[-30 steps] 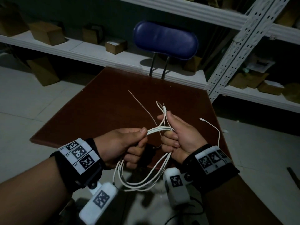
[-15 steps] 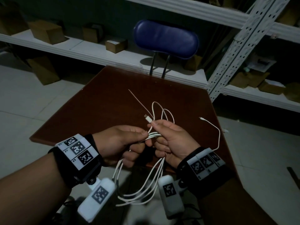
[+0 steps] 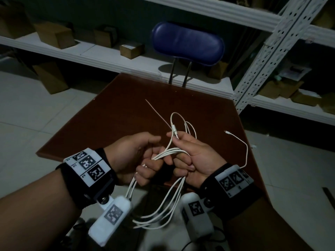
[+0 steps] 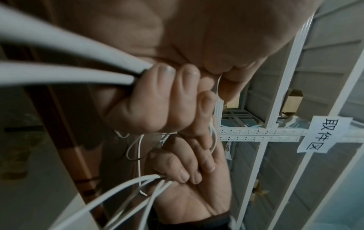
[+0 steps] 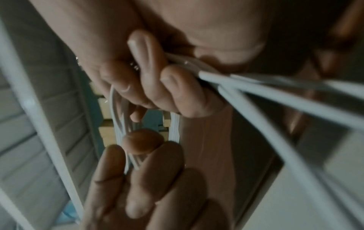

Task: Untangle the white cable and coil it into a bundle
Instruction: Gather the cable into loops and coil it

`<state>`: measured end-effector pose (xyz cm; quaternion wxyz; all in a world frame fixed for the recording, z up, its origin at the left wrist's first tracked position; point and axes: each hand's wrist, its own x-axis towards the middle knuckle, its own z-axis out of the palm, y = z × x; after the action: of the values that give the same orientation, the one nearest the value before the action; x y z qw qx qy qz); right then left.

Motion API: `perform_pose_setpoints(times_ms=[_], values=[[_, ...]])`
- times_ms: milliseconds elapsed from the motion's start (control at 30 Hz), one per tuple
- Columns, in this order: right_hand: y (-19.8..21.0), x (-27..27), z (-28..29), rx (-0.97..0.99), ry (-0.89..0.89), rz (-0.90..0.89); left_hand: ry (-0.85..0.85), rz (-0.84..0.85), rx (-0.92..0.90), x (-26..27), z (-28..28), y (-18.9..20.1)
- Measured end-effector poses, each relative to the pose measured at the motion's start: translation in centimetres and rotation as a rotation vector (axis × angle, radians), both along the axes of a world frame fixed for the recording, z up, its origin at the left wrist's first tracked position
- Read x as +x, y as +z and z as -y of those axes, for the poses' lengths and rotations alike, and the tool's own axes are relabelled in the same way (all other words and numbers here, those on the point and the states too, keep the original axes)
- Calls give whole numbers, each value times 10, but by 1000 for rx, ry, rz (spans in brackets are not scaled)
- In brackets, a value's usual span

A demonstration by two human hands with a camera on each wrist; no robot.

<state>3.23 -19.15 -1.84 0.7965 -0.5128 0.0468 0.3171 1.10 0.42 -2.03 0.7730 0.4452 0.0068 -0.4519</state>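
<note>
1. The left hand (image 3: 134, 156) has its fingers curled around the gathered strands of the white cable (image 3: 168, 153), just above the near edge of the brown table (image 3: 126, 113); from its underside the hanging loops (image 3: 159, 211) drop below table level.
2. Between the two fists the strands run as one short bunch, its long axis roughly left to right and rising slightly toward the right; the hands are almost touching, so neither is clearly nearer the bundle.
3. The right hand (image 3: 194, 154) grips the same bunch with its lower fingers, while thumb and forefinger pinch a connector end (image 3: 175, 132); small loops (image 3: 183, 124) stand up above this hand.
4. Farthest right, one loose tail (image 3: 243, 147) arcs out past the right wrist and ends in a free plug (image 3: 227, 132) over the table.
5. The cable looks thin, limp and smooth; several loops are already gathered, uneven in length; I judge the free tail is what remains to be wound in.
</note>
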Motion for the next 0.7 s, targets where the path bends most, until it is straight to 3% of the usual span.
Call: perform_pose_setpoints(times_ms=[200, 333, 533, 700], values=[[-1, 2, -3, -269, -146, 225, 112, 81, 98, -2, 4, -1], [-1, 4, -4, -275, -173, 284, 204, 56, 71, -1, 6, 0], [2, 5, 5, -425, -46, 470, 113, -27, 3, 3, 0, -3], [5, 3, 8, -406, -11, 544, 17, -50, -11, 4, -5, -5]])
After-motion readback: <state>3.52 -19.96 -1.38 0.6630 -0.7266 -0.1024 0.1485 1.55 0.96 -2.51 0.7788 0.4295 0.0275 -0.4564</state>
